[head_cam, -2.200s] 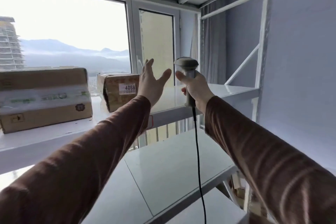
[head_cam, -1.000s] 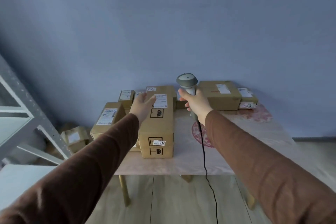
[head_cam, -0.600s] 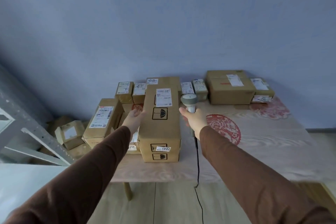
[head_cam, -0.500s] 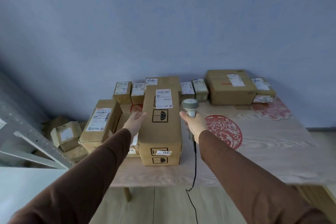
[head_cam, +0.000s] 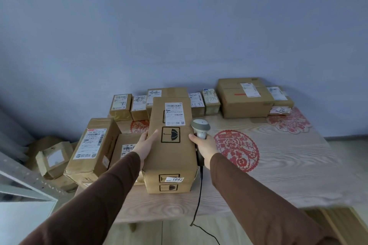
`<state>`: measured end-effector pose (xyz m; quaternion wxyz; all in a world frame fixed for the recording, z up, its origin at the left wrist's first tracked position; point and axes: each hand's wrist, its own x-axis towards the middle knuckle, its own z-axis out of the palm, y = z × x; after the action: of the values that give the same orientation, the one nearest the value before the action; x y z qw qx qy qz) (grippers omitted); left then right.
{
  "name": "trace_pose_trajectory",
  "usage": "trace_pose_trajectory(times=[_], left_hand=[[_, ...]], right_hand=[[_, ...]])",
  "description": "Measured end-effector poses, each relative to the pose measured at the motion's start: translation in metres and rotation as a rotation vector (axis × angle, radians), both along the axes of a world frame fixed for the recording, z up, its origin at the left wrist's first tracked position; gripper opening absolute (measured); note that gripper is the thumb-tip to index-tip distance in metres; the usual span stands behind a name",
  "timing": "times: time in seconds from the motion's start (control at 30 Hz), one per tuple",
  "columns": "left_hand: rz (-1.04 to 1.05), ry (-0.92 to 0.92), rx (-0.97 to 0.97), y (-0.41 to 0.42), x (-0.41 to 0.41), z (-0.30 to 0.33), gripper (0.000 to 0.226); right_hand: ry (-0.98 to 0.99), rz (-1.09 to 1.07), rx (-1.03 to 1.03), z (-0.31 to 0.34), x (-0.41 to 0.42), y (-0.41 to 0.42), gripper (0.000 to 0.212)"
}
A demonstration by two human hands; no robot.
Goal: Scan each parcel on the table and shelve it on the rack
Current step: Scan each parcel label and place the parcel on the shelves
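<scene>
A long brown parcel point(head_cam: 171, 157) with an umbrella mark and a tag reading 1042 lies lengthwise on the wooden table point(head_cam: 278, 175), near its front edge. My left hand point(head_cam: 146, 145) grips its left upper edge, thumb on top and fingers down the side. My right hand point(head_cam: 205, 145) holds a grey barcode scanner point(head_cam: 200, 126) by the handle and touches the parcel's right edge with its thumb. The scanner's black cable point(head_cam: 199, 195) hangs over the table front.
Several labelled parcels line the back of the table, including a large box point(head_cam: 243, 97) at back right. A tilted parcel point(head_cam: 93, 145) leans at the left. The rack's grey frame point(head_cam: 23, 177) and white shelf point(head_cam: 20, 221) stand at lower left. More boxes point(head_cam: 52, 157) lie on the floor.
I turned from the rack to the table. My left hand closed on the long parcel's left edge, my right hand with the scanner met its right edge, and the parcel came nearer.
</scene>
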<state>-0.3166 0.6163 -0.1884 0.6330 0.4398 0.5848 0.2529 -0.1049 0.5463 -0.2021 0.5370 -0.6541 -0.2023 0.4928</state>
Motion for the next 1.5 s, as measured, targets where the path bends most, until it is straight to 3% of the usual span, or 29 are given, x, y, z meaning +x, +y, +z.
trace_pose_trajectory(times=[0.57,0.67,0.83,1.07,1.17,1.23,1.33,1.4,1.5], left_hand=[[0.008,-0.135,0.220,-0.116,0.170,0.104,0.075],[0.000,-0.190,0.240,-0.137,0.200,0.129,0.067],[0.068,-0.317,0.291,-0.162,0.238,0.164,0.051],[0.068,-0.510,0.498,-0.171,0.266,0.204,0.026],[0.110,-0.563,0.542,-0.175,0.274,0.227,0.029],[0.076,-0.519,0.492,-0.179,0.275,0.245,0.051],[-0.021,-0.484,0.226,-0.184,0.275,0.267,0.096],[-0.098,-0.413,0.108,-0.186,0.274,0.281,0.099],[-0.185,-0.634,-0.073,-0.190,0.274,0.299,0.088]], right_hand=[[-0.087,-0.046,0.198,0.100,0.168,-0.112,0.017],[-0.105,-0.040,0.288,0.123,0.200,-0.133,0.016],[-0.128,-0.046,0.422,0.163,0.246,-0.161,0.034],[-0.143,-0.092,0.612,0.226,0.279,-0.178,0.027],[-0.163,-0.125,0.703,0.249,0.285,-0.183,0.022],[-0.186,-0.147,0.755,0.262,0.288,-0.184,0.020],[-0.186,-0.182,0.811,0.278,0.291,-0.186,0.021],[-0.193,-0.206,0.843,0.285,0.292,-0.188,0.024],[-0.198,-0.207,0.878,0.293,0.289,-0.189,0.023]])
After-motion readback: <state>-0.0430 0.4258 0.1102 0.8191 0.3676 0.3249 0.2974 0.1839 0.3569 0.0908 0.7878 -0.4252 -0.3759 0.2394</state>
